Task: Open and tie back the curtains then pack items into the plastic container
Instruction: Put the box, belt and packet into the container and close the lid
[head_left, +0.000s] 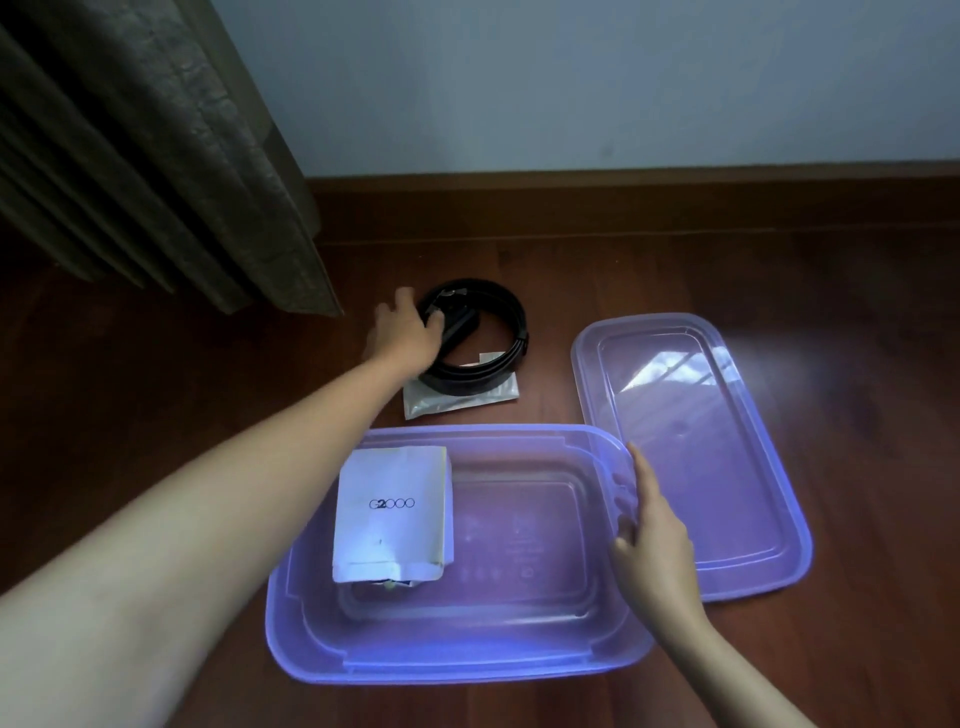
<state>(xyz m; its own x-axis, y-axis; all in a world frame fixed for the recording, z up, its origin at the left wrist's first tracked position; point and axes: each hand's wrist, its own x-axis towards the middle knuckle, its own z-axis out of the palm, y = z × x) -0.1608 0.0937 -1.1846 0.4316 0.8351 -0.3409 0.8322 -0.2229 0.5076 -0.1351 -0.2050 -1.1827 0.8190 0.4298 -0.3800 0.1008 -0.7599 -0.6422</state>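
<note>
A room in a home: dark wooden floor (779, 270), pale wall (571, 78) with skirting, heavy brown curtain (156, 156).

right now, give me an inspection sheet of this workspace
surface: dark wooden floor, glare patch at right
job's things: purple container open, white G2000 packet inside; lid off, beside it; coiled black belt on a silver pouch
clutter: nothing seen
grips: left hand closing on the belt; right hand on the container's right rim
cables: nothing seen
surroundings: curtain at left, pale wall, wooden skirting
</note>
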